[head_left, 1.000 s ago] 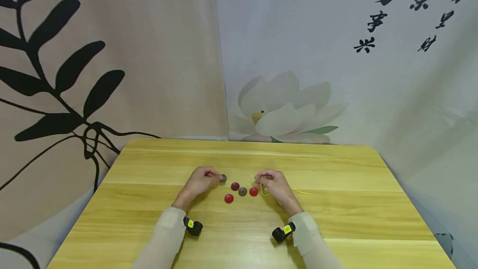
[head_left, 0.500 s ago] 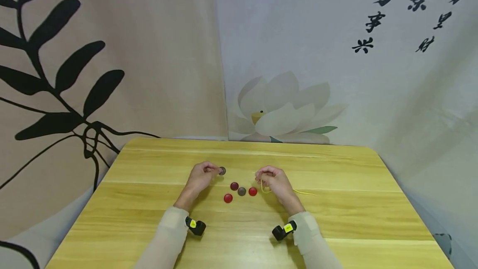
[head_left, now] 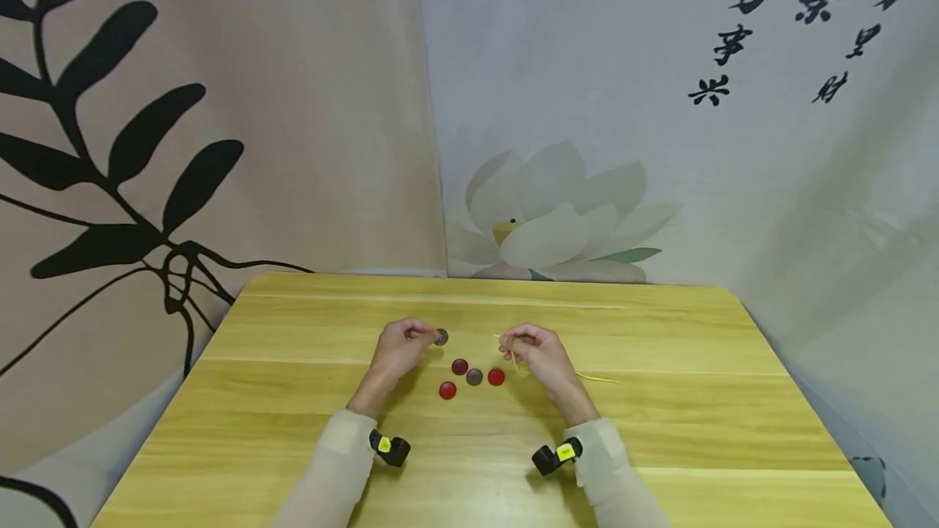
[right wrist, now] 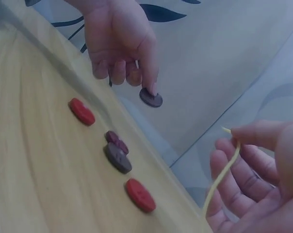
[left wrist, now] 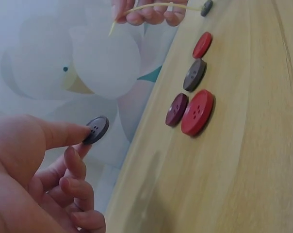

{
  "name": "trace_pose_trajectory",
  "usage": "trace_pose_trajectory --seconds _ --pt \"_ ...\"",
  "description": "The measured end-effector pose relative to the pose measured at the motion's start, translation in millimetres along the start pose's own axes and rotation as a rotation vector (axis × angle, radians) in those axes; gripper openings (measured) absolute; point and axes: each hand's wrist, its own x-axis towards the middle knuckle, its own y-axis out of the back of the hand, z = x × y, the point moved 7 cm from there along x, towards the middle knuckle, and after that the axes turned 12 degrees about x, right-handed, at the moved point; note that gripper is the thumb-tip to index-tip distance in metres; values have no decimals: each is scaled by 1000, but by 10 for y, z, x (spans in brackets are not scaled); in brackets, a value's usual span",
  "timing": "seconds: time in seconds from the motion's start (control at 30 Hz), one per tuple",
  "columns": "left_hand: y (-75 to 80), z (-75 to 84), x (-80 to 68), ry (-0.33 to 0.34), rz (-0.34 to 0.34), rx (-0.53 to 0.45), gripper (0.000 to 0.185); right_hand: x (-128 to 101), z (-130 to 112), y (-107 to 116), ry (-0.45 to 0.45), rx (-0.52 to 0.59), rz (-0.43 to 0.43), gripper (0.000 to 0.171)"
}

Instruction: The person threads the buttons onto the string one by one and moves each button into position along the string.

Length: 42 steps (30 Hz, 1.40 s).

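Grey button [left wrist: 96, 129]: pinched at the left hand [head_left: 396, 351] fingertips, lifted clear of the bench [head_left: 293, 430].
Yellow cord [right wrist: 223, 168]: held near its tip by the right hand [head_left: 539, 358], free end pointing toward the button, the rest trailing on the bench.
Progress: nothing looked threaded yet; cord tip and button were apart.
Left to do: four buttons, two red [head_left: 447, 389] [head_left: 496, 376], one maroon [head_left: 460, 367], one grey [head_left: 474, 376], lay between the hands.

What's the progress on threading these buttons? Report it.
Done: nothing is strung; the yellow string carries no button. In hand: the left hand pinches a grey button off the table; the right hand pinches the string's tip. Left: four buttons still lie between the hands.
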Motion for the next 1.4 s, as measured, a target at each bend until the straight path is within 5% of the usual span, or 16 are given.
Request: trace_pose_trajectory --seconds 1.1,1.4 --pt "-231 399 -155 -36 -6 -85 13 -139 -308 -213 34 -93 -66 13" --pt "-287 452 -152 -48 -21 -70 12 -71 -199 -182 53 -104 -46 10"
